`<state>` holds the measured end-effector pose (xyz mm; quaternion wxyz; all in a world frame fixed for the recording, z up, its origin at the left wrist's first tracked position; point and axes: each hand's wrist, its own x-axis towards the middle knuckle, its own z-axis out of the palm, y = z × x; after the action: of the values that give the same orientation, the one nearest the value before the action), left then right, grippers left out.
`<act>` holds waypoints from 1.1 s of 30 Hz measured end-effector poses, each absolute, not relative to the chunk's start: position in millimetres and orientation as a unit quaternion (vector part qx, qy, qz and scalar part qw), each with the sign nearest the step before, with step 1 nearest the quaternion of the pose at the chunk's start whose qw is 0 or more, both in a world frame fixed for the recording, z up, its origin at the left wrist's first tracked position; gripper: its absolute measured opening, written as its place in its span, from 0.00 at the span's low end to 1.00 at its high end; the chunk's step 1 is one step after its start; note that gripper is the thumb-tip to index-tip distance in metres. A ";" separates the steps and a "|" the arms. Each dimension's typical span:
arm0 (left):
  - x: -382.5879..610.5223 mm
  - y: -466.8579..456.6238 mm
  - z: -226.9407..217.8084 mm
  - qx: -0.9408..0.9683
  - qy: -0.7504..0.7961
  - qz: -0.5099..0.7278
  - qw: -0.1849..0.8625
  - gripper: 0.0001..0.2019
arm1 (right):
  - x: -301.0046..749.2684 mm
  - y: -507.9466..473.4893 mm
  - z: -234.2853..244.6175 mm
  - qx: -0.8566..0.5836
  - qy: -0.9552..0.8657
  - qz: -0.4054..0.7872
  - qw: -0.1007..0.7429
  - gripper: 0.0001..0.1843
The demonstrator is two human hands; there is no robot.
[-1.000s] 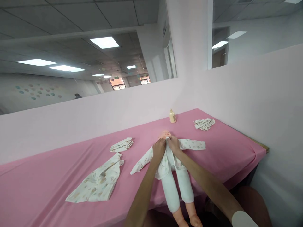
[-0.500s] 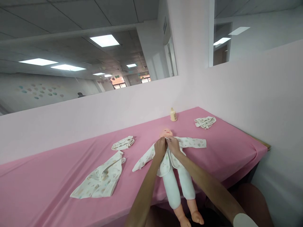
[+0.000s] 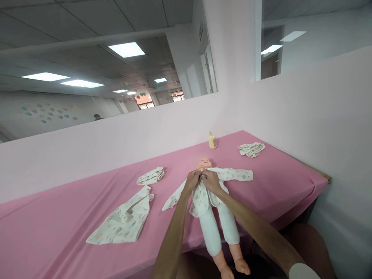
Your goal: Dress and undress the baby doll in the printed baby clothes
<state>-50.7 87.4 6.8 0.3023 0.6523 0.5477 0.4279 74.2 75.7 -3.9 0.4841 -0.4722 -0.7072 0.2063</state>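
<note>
A baby doll (image 3: pixel 211 228) lies on its back, its head toward the wall and its feet past the table's near edge. It wears a white printed baby jacket (image 3: pixel 200 201) with both sleeves spread out; the lower front hangs apart. At the neckline, my left hand (image 3: pixel 193 180) pinches the jacket's front edge. My right hand (image 3: pixel 211 181) is closed on the other front edge, right beside it, with the fingertips of both hands meeting below the doll's chin. Whatever small fastening lies between the fingers is hidden.
A pink cloth (image 3: pixel 69 209) covers the table. To the left lie a spread printed garment (image 3: pixel 122 223) and a folded one (image 3: pixel 151 176). A cream pump bottle (image 3: pixel 212 141) stands near the wall, and a crumpled printed cloth (image 3: pixel 251 149) lies at the right back.
Both hands have shifted slightly downward and left at the neckline, still pinching the jacket. The jacket's left front panel has moved a little to the left.
</note>
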 end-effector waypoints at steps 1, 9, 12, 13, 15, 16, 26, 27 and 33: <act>-50.6 88.9 5.7 0.644 0.548 0.436 0.307 0.15 | 74.9 73.4 -2.4 -0.469 -0.711 0.205 0.482 0.15; -40.8 95.6 1.2 0.597 0.554 0.479 0.327 0.13 | 76.9 64.2 -5.1 -0.491 -0.698 0.204 0.480 0.20; -39.5 95.6 1.6 0.585 0.555 0.484 0.339 0.13 | 74.9 63.3 -7.9 -0.514 -0.697 0.179 0.467 0.20; -39.6 95.6 1.7 0.581 0.555 0.485 0.344 0.13 | 74.4 62.8 -8.3 -0.519 -0.700 0.166 0.461 0.19; -40.0 95.8 1.9 0.575 0.554 0.487 0.354 0.13 | 73.8 61.4 -8.5 -0.527 -0.708 0.137 0.449 0.17; -40.2 95.9 1.9 0.572 0.553 0.488 0.359 0.13 | 73.7 60.7 -8.5 -0.531 -0.713 0.121 0.442 0.16; -36.5 90.6 10.4 0.584 0.563 0.474 0.342 0.12 | 76.5 57.0 -13.6 -0.507 -0.746 0.084 0.423 0.24; -35.7 87.1 11.0 0.589 0.566 0.473 0.330 0.12 | 77.1 55.6 -13.6 -0.509 -0.743 0.084 0.426 0.25; -29.1 52.8 5.1 0.629 0.605 0.452 0.184 0.10 | 85.2 45.5 -14.3 -0.577 -0.681 0.095 0.441 0.14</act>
<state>-29.1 52.8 5.1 0.1844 0.6291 0.6051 0.4518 85.2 45.5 -14.3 0.4412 -0.5768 -0.6810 0.0947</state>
